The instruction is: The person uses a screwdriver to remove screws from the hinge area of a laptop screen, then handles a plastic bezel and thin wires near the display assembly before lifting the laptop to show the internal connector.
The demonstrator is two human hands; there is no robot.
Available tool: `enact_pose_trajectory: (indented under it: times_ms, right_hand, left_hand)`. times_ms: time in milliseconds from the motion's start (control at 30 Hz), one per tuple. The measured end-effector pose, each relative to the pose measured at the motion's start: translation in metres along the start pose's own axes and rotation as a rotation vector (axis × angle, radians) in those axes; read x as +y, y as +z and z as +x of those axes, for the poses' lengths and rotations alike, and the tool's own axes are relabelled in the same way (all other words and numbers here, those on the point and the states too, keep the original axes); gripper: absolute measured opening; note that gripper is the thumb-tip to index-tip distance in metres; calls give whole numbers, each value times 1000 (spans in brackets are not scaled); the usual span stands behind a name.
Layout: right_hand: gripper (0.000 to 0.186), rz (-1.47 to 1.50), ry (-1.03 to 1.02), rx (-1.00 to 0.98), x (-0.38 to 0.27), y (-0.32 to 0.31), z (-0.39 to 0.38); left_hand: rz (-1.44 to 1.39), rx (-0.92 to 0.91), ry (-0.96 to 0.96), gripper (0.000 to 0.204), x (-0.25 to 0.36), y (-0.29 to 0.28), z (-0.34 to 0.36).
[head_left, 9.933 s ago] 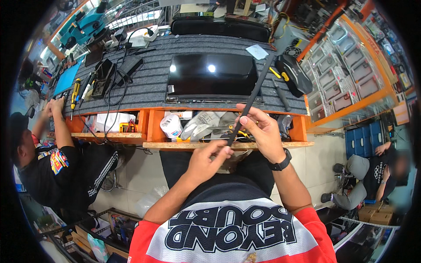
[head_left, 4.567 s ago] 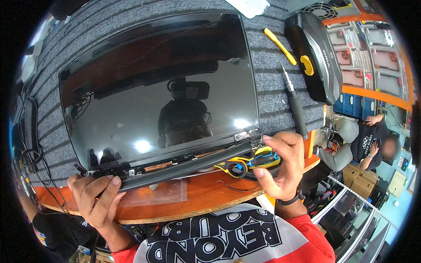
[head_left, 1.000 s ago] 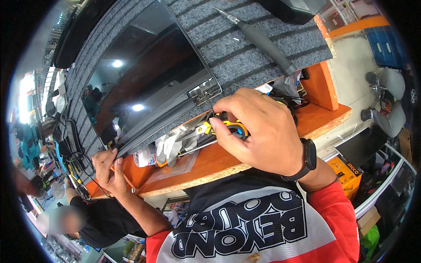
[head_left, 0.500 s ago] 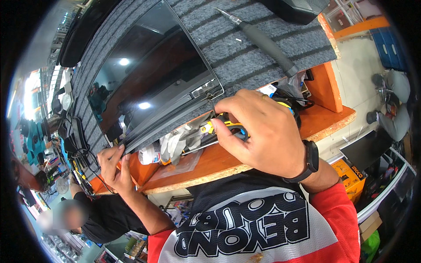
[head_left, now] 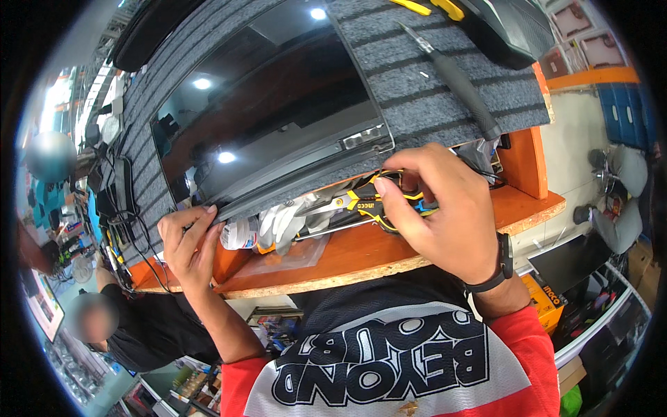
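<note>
A glossy black laptop screen assembly (head_left: 271,90) lies on the striped grey mat (head_left: 382,76), bare metal hinge parts at its lower right. My left hand (head_left: 194,247) has its fingertips closed on the left end of a long dark plastic strip (head_left: 278,179) along the screen's lower edge. My right hand (head_left: 441,215) is at the lower right corner, thumb and forefinger close together; what is between them is hidden. A screwdriver (head_left: 465,94) and a yellow pry tool (head_left: 410,7) lie right of the screen.
An open wooden drawer (head_left: 361,266) holds gloves (head_left: 281,226), scissors (head_left: 354,201) and a white tub (head_left: 238,233). A black case (head_left: 493,31) sits at the back right. Cables (head_left: 118,208) hang at left. A co-worker (head_left: 139,326) is at lower left, another's legs (head_left: 618,201) at right.
Since the earliest frame, the strip has moved from mid-air down along the screen's lower edge. Over the last second both hands keep their grip; the view has shifted, showing the yellow pry tool again.
</note>
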State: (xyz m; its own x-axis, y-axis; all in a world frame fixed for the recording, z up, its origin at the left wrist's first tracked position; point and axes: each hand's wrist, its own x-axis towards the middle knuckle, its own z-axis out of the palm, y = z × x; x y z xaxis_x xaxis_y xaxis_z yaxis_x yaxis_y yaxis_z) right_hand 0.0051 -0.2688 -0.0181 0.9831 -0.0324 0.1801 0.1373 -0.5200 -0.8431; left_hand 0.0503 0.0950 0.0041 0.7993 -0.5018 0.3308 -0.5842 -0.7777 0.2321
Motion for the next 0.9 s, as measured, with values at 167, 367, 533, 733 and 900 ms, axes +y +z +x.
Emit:
enact_pose_trajectory:
  times_ms: [167,367,533,733,900]
  right_hand:
    - [20,74,-93,155,-16,-4,4]
    - [34,-289,-583,-181,-63,15,37]
    - [35,-464,-762,-417,-96,82,60]
    - [33,-520,-807,-430,-93,104,65]
    - [37,-518,-817,-362,-98,112,62]
  left_hand:
    - [-8,41,49,35,-3,-1,-2]
    - [-26,24,45,37,-7,-2,1]
    - [-52,46,70,32,-12,-9,-5]
    - [-159,184,55,45,-35,-25,-13]
    - [-295,327,-23,34,-103,-58,-38]
